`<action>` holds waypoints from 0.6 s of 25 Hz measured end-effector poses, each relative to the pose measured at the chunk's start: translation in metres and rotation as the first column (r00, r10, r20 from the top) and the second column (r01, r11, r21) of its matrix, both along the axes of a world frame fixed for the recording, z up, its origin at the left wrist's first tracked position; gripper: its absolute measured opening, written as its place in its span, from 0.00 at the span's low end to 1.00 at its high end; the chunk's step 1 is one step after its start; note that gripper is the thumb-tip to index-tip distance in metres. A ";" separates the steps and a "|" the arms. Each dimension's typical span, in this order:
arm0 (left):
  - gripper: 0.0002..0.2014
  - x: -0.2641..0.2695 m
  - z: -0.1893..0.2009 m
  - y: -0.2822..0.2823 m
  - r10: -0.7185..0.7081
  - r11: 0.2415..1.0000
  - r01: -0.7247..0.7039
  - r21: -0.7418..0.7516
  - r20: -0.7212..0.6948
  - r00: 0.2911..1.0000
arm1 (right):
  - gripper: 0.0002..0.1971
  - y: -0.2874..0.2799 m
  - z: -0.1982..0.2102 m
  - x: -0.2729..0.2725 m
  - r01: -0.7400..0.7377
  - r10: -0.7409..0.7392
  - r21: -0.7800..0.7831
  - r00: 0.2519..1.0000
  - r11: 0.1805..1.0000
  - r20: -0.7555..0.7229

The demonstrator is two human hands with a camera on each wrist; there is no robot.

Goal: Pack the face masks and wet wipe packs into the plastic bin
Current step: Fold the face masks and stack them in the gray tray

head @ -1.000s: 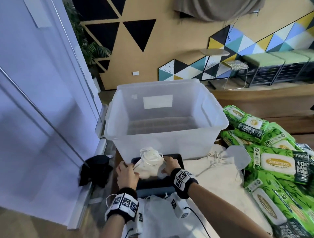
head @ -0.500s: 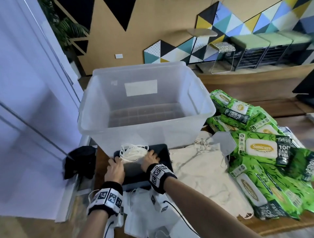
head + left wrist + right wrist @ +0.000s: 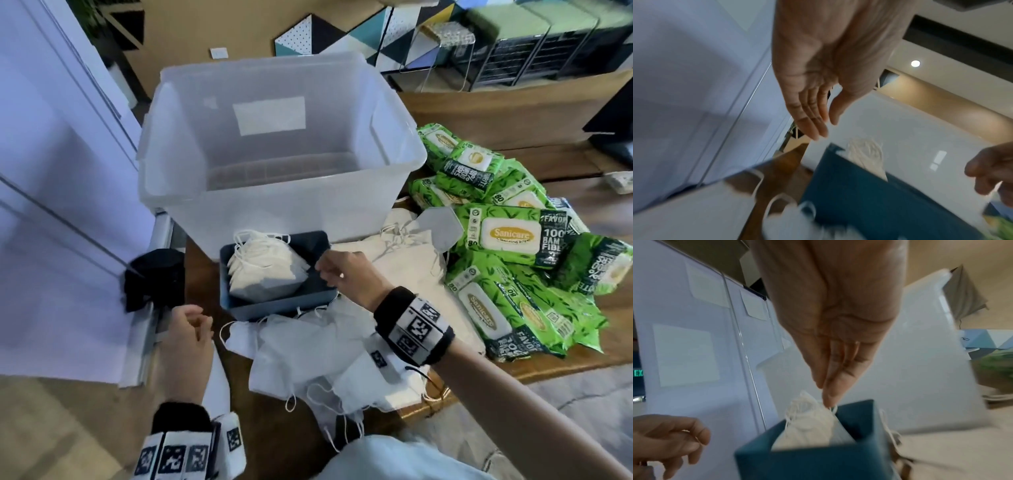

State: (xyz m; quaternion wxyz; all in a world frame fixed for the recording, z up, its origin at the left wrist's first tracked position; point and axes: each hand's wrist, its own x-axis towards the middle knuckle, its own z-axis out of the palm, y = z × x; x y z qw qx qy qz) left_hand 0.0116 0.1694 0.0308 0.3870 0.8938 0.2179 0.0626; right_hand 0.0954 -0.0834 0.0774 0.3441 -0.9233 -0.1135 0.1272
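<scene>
The clear plastic bin (image 3: 387,192) stands open at the back of the table, with nothing visible inside. In front of it a dark blue tray (image 3: 308,301) holds a stack of cream face masks (image 3: 263,270). My right hand (image 3: 323,270) hovers at the tray's right edge, its fingertips (image 3: 826,391) just above the masks' ear loops and nothing in its grip. Drawn back to the left of the tray, my left hand (image 3: 195,315) holds nothing, its fingers relaxed (image 3: 818,126). Loose white masks (image 3: 308,353) lie near me. Green wet wipe packs (image 3: 513,257) are piled at the right.
A white panel wall (image 3: 51,205) runs close along the left, with a black object (image 3: 154,277) at its base. Cream cloth bags (image 3: 404,260) and a grey mask (image 3: 442,226) lie between tray and wipes. The wooden table edge (image 3: 548,370) is near right.
Both hands let go of the mask stack in the blue tray. The left hand pulled back to the left and the right shifted to the tray's right edge. The head view tilted down.
</scene>
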 end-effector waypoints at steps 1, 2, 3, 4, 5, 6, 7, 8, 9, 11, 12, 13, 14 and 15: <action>0.05 -0.017 -0.010 -0.004 -0.051 0.999 0.050 -0.013 -0.073 0.996 | 0.09 -0.011 -0.005 -0.022 -0.017 0.017 0.000 1.000 1.000 0.000; 0.05 -0.030 -0.021 -0.010 -0.113 0.993 0.108 -0.037 -0.168 0.979 | 0.08 -0.018 -0.012 -0.043 -0.050 0.049 -0.054 0.999 0.997 -0.014; 0.07 -0.039 -0.033 -0.018 -0.162 0.987 0.152 -0.059 -0.277 0.947 | 0.08 -0.023 -0.023 -0.061 -0.095 0.093 -0.139 0.995 0.986 -0.024; 0.14 -0.045 -0.045 -0.026 -0.199 0.980 0.192 -0.055 -0.379 0.904 | 0.09 -0.025 -0.034 -0.076 -0.142 0.142 -0.224 0.990 0.964 -0.016; 0.20 -0.049 -0.055 -0.035 -0.209 0.974 0.227 -0.015 -0.455 0.866 | 0.11 -0.024 -0.045 -0.084 -0.188 0.195 -0.285 0.981 0.940 -0.003; 0.26 -0.050 -0.061 -0.044 -0.198 0.962 0.265 0.062 -0.510 0.837 | 0.13 -0.021 -0.054 -0.088 -0.238 0.252 -0.315 0.968 0.919 0.003; 0.29 -0.051 -0.064 -0.050 -0.181 0.940 0.306 0.150 -0.543 0.820 | 0.15 -0.013 -0.062 -0.090 -0.285 0.301 -0.331 0.954 0.899 -0.002; 0.31 -0.051 -0.066 -0.054 -0.161 0.916 0.334 0.222 -0.558 0.814 | 0.18 -0.004 -0.068 -0.089 -0.326 0.341 -0.351 0.940 0.878 -0.018; 0.31 -0.051 -0.068 -0.055 -0.143 0.906 0.338 0.254 -0.568 0.810 | 0.21 0.005 -0.072 -0.087 -0.363 0.378 -0.371 0.925 0.855 -0.033; 0.29 -0.051 -0.066 -0.052 -0.130 0.936 0.293 0.196 -0.581 0.804 | 0.22 0.023 -0.070 -0.081 -0.384 0.412 -0.370 0.911 0.846 -0.005; 0.25 -0.052 -0.060 -0.049 -0.145 0.959 0.256 0.121 -0.566 0.812 | 0.22 0.029 -0.066 -0.079 -0.368 0.404 -0.346 0.914 0.863 0.034; 0.19 -0.053 -0.051 -0.044 -0.158 0.977 0.210 0.040 -0.529 0.834 | 0.21 0.032 -0.061 -0.078 -0.343 0.383 -0.316 0.921 0.885 0.074; 0.14 -0.055 -0.041 -0.038 -0.166 0.985 0.166 -0.042 -0.474 0.865 | 0.20 0.033 -0.055 -0.078 -0.317 0.358 -0.283 0.928 0.905 0.103; 0.10 -0.060 -0.030 -0.033 -0.168 0.985 0.134 -0.112 -0.410 0.896 | 0.19 0.030 -0.050 -0.078 -0.303 0.339 -0.244 0.933 0.921 0.119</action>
